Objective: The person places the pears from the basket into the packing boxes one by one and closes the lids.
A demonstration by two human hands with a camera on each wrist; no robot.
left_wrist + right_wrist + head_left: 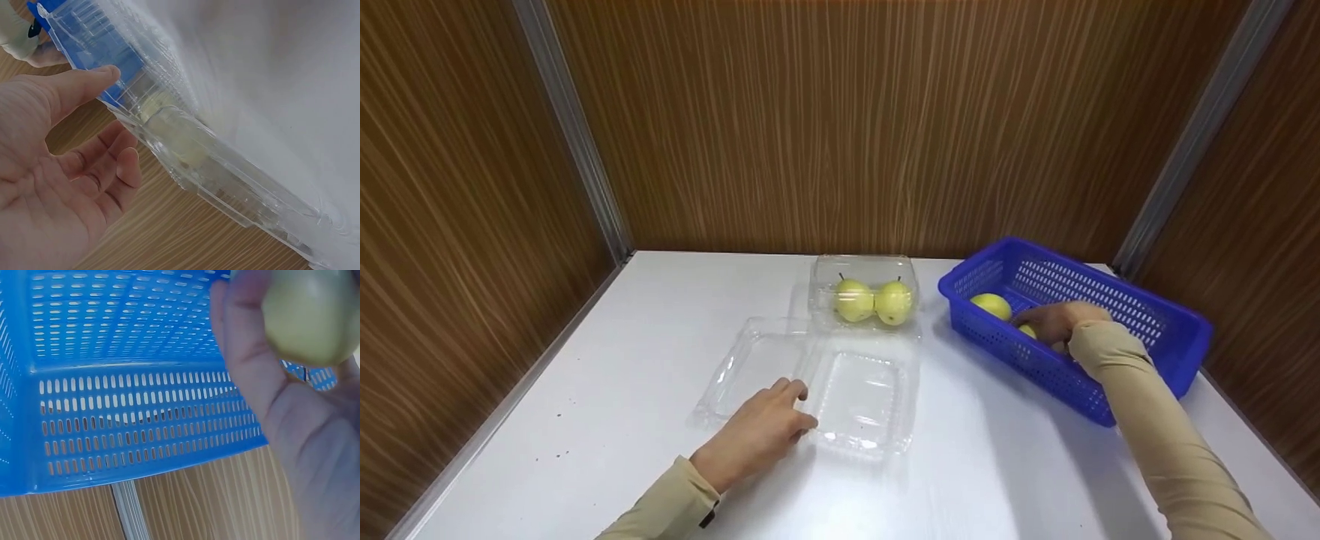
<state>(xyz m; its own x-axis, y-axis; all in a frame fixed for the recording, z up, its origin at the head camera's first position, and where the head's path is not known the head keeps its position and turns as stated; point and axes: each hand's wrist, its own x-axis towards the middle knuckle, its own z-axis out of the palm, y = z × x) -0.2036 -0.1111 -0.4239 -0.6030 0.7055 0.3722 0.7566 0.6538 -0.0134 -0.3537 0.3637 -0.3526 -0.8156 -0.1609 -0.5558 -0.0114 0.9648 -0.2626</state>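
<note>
Inside the blue plastic basket, my right hand curls its fingers around a yellow-green pear. Another pear lies in the basket just left of that hand. My left hand hovers at the near side of an opened clear plastic clamshell box, by the fold between its two halves. In the left wrist view its thumb and loosely bent fingers stand apart near the box's edge; whether they touch the plastic I cannot tell.
Behind the opened box, a clear clamshell box holds two pears with stems. The white table is bounded by wood-grain panels at the back and both sides. The basket stands close to the right panel.
</note>
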